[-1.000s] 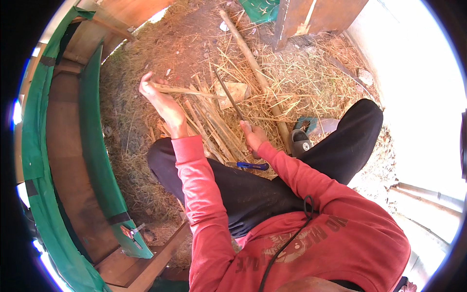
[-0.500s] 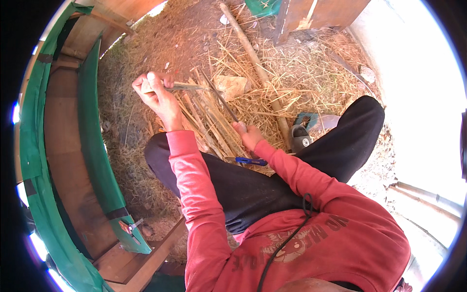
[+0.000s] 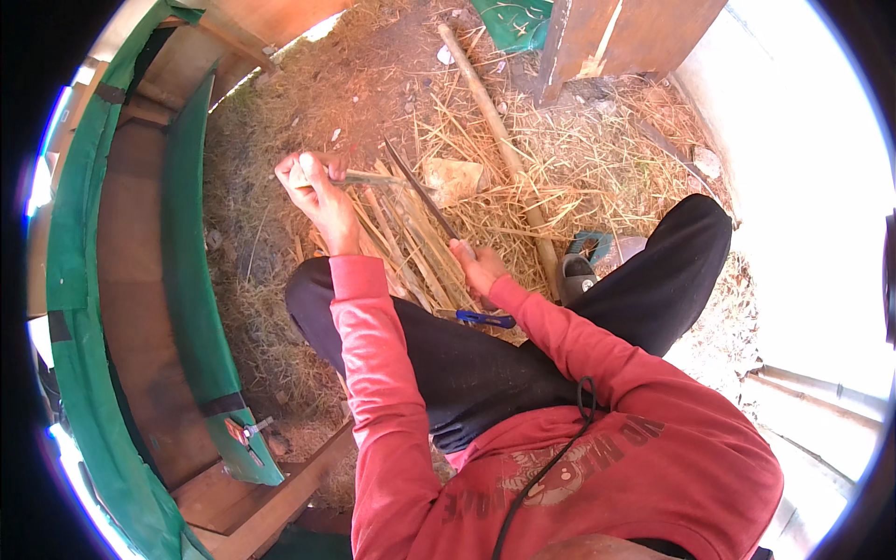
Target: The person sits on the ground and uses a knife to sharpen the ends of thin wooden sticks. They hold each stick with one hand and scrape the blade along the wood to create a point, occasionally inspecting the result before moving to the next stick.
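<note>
Left hand closes on strip

The left hand (image 3: 319,191), looser a second ago, now clenches the strip (image 3: 371,178), which points toward the knife (image 3: 420,194) above the sticks (image 3: 403,238). The right hand (image 3: 478,266) still grips the knife.

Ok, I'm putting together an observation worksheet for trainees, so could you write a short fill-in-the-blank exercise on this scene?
1. The left hand holds a thin strip, while the ____ hand grips a long-bladed knife.
2. The small tool by the dark trousers has a ____ handle.
3. The sweatshirt is ____.

Missing words: right; blue; red.
</note>
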`<state>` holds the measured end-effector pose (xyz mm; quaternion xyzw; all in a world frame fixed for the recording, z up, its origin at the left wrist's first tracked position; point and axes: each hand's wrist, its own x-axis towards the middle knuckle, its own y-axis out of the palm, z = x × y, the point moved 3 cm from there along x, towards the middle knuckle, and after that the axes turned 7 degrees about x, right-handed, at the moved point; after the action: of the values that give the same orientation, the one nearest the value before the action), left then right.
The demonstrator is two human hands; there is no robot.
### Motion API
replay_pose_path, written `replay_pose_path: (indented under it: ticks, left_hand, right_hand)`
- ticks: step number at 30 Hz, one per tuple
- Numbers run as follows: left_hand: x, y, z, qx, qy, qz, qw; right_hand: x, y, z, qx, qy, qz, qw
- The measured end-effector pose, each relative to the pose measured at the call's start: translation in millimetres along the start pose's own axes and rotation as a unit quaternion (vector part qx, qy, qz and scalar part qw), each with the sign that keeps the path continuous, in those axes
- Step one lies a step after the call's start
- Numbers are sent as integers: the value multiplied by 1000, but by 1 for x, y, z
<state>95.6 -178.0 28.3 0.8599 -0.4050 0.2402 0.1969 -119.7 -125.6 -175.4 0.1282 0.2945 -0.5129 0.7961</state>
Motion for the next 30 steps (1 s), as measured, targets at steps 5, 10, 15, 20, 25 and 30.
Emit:
replay_pose_path:
  ticks: [5,10,15,20,25,30]
  left_hand:
    - [1,-7,-1,-21,-14,-2,1000]
    - [-13,6,21,21,-48,25,998]
    - [-13,7,20,-20,-20,-14,1000]
    - [-2,14,-21,-11,2,-54,998]
    - [-3,24,-8,-21,-66,-91,993]
    - [-2,42,-6,-44,-28,-49,997]
  right_hand:
    - [-35,-8,42,-38,-178,-13,983]
    - [22,-4,-25,-111,-54,-56,991]
    - [10,-23,-10,4,19,-28,999]
    - [-15,-51,47,112,-45,-4,993]
    - [-21,-46,41,146,-86,-12,985]
    - [-24,-41,27,42,-107,-59,992]
